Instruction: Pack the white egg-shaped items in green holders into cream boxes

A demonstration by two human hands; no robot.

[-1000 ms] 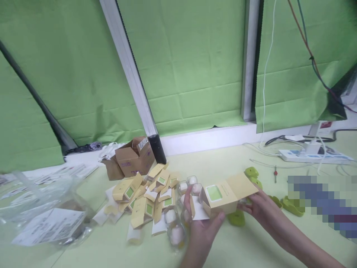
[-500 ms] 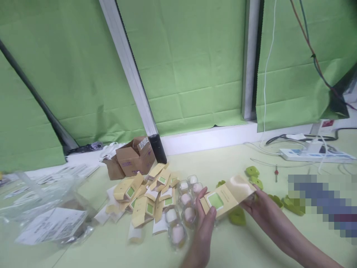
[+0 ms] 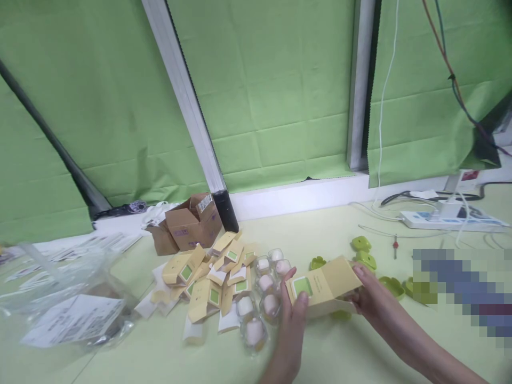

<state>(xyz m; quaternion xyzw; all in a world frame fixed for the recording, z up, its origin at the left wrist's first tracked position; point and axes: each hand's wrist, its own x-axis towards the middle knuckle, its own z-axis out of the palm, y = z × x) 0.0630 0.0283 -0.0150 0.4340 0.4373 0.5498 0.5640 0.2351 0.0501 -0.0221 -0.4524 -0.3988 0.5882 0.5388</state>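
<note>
Both hands hold a small pale yellow carton [image 3: 324,287] with a green square on its face, above the table. My left hand [image 3: 294,314] is closed round its left end, the thumb lying on the green square. At the right end, my right hand [image 3: 365,288] pinches the raised flap, with some fingers hidden behind the carton. Left of my left hand stand several clear rounded containers [image 3: 254,332] with whitish-pink contents. Green flower-shaped pieces [image 3: 391,288] lie behind and right of the carton, one partly hidden beneath it.
A pile of similar yellow cartons [image 3: 205,298] lies left of the containers. Behind it are an open brown cardboard box [image 3: 192,224] and a black cylinder [image 3: 226,212]. A clear plastic bag [image 3: 76,320] lies far left. A power strip [image 3: 456,221] with cables sits back right.
The carton has turned in my hands, so more of its side shows and its right-end flap stands higher. My right hand has shifted slightly left along that end.
</note>
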